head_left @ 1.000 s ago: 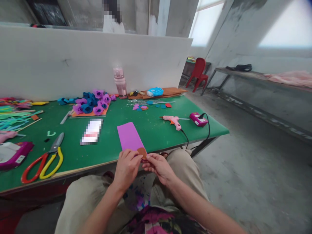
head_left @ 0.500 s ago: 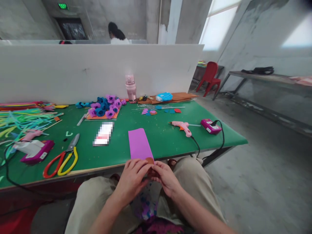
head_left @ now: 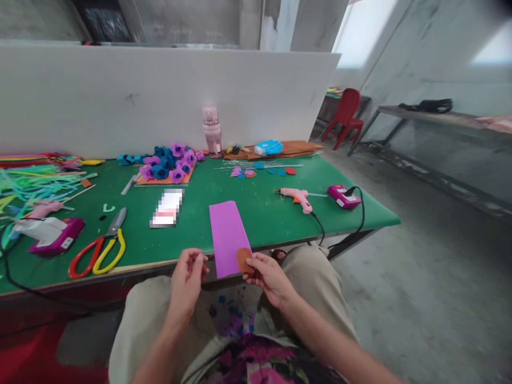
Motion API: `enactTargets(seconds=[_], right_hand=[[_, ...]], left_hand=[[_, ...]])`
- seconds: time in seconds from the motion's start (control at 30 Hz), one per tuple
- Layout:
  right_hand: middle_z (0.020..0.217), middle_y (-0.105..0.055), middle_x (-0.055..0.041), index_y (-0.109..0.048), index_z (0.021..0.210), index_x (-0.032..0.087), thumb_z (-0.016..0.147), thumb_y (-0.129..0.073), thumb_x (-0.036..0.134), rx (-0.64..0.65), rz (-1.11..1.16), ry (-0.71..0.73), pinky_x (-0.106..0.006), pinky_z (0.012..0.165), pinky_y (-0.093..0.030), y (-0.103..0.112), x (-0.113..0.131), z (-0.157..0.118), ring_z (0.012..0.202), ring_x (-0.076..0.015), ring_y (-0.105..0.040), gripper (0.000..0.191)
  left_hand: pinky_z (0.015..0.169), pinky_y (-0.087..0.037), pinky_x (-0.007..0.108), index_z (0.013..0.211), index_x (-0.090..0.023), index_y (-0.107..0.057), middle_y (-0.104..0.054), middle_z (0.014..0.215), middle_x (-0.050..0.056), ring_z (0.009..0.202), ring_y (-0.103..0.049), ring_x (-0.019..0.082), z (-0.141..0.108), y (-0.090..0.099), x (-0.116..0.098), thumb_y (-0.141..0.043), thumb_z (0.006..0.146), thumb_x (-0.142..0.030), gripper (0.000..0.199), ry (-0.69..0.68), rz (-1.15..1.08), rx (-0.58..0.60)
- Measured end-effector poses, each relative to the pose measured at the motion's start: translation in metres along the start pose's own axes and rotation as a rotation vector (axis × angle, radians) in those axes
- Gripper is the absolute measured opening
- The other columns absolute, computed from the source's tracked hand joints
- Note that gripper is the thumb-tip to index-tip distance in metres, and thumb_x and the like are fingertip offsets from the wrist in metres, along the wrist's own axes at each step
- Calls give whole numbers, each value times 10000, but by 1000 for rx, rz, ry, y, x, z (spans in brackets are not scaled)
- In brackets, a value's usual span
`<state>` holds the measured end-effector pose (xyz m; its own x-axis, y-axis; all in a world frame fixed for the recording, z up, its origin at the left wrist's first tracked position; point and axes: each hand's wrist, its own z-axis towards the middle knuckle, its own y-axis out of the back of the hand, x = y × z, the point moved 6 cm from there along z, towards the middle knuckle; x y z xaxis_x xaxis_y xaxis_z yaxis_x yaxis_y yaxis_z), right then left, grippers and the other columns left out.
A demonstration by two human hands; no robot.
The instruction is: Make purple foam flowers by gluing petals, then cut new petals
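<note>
A strip of purple craft paper [head_left: 227, 234] reaches from the green table out past its front edge. Over its lower right corner lies a small brown rounded piece [head_left: 243, 260], like a template. My right hand [head_left: 269, 277] pinches this brown piece at that corner, thumb on top and fingers underneath. Whether the purple paper is gripped along with it is hard to see. My left hand [head_left: 188, 280] hovers left of the strip, fingers loosely bent and holding nothing, apart from the paper.
Scissors [head_left: 104, 242] with red and yellow handles lie left, near a phone [head_left: 168, 208]. A pink glue gun [head_left: 296, 197] with a cord rests right, beside a purple power socket [head_left: 343, 196]. Behind stand purple and blue paper flowers [head_left: 170, 164], a pink bottle [head_left: 212, 132] and a white partition [head_left: 160, 96].
My left hand has left the paper and moved left. The brown piece, largely covered before, now shows in my right hand. The view has tilted down slightly.
</note>
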<state>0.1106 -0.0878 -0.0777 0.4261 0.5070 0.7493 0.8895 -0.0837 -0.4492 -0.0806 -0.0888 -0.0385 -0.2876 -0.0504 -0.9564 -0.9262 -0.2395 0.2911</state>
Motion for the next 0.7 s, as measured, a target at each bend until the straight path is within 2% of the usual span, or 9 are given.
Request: enactTargets(seconds=[0.1,0.27,0.33,0.47,0.53,0.57,0.63,0.7], right_hand=[[597,-618,18,-538,687,159,569,-753,401,21,-43,0,-174,445,-401,-2,-4,-1,470,-77,-565,345],[580,-611,25,-549,669,161,559,-759,416,44,-86,-8,-177,437,-379,-6,-13,-3,462,-81,-555,348],[558,-598,31,-567,659,160,563,-754,431,58,-110,-11,-184,440,-376,-8,-15,-4,460,-85,-546,343],[576,-607,18,-623,681,151,620,-709,479,67,-160,34,-198,461,-393,-8,-12,-3,467,-77,-504,345],[567,-599,24,-626,678,152,616,-711,485,69,-167,46,-201,463,-397,-7,-10,-1,460,-73,-485,349],[553,-591,28,-617,666,155,608,-717,486,71,-167,43,-202,461,-397,-6,-10,0,454,-73,-482,351],[528,-576,37,-582,638,163,598,-723,487,72,-161,33,-202,456,-400,-5,-11,1,445,-76,-489,357],[533,-585,36,-563,649,169,603,-720,484,81,-155,29,-204,462,-413,-6,-13,0,455,-84,-511,355]], left_hand=[[414,-374,185,853,-200,-489,-545,714,-25,526,-513,98,-18,-10,16,-499,824,-492,293,222,-264,50],[376,-327,176,862,-189,-509,-563,634,-32,472,-503,95,-40,-37,24,-561,762,-544,372,431,-398,301],[384,-324,180,834,-168,-534,-572,608,-28,441,-476,83,-42,-43,27,-620,719,-522,382,469,-382,325],[399,-327,203,695,-146,-546,-533,539,-29,410,-449,82,-41,-45,30,-649,677,-524,392,458,-298,309],[394,-304,211,686,-155,-550,-497,517,-41,403,-426,87,-39,-40,27,-607,706,-544,394,405,-200,293],[400,-299,215,677,-165,-544,-472,511,-48,411,-413,90,-37,-33,23,-584,729,-541,382,337,-120,248],[454,-333,232,683,-183,-539,-459,551,-44,472,-420,105,-32,-12,7,-562,771,-493,323,112,92,54],[592,-401,272,734,-192,-564,-531,700,-2,634,-495,144,-33,6,-18,-566,797,-405,222,-189,310,-150]])
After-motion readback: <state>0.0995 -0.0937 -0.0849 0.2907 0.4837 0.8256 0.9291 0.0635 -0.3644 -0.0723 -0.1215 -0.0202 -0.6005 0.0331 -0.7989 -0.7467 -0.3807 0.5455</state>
